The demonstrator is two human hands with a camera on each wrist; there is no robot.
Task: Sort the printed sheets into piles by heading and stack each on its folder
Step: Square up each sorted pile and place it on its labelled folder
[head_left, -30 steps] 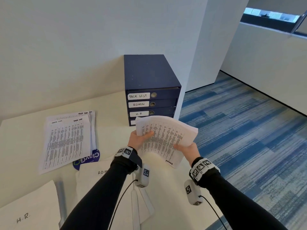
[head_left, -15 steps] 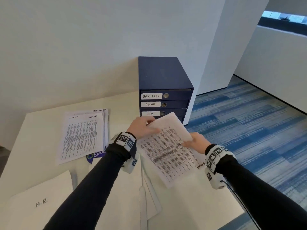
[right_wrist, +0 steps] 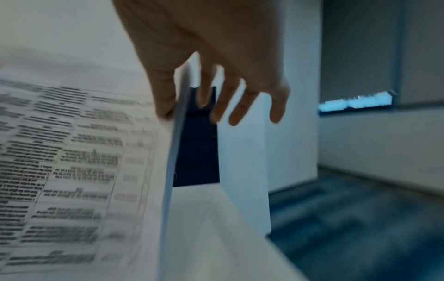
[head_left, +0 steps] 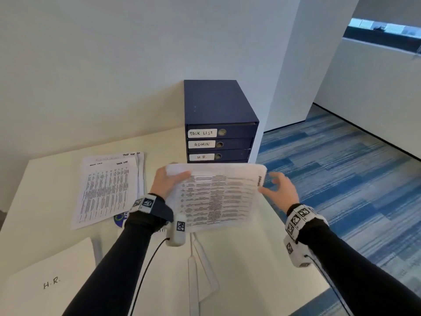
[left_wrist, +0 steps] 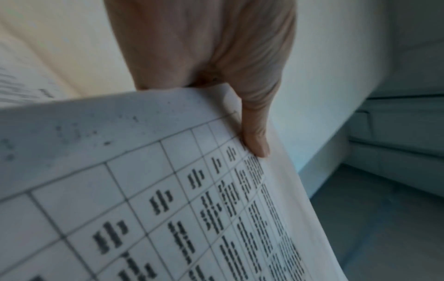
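Sheet pile (head_left: 107, 190) left of drawer box (head_left: 218, 124), both on table (head_left: 250, 258)

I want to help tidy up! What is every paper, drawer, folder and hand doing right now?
Held sheets: lifted off the table, gripped at their left edge.
Left hand: grips the held sheets.
Right hand: thumb on the sheets' right edge, fingers spread.
Task list pile: flat on the table.
H.R. folder: flat, no sheets on it.
Drawers: all closed.

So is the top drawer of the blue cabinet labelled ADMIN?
No, the top drawer of the blue cabinet reads TASK LIST; ADMIN is second.
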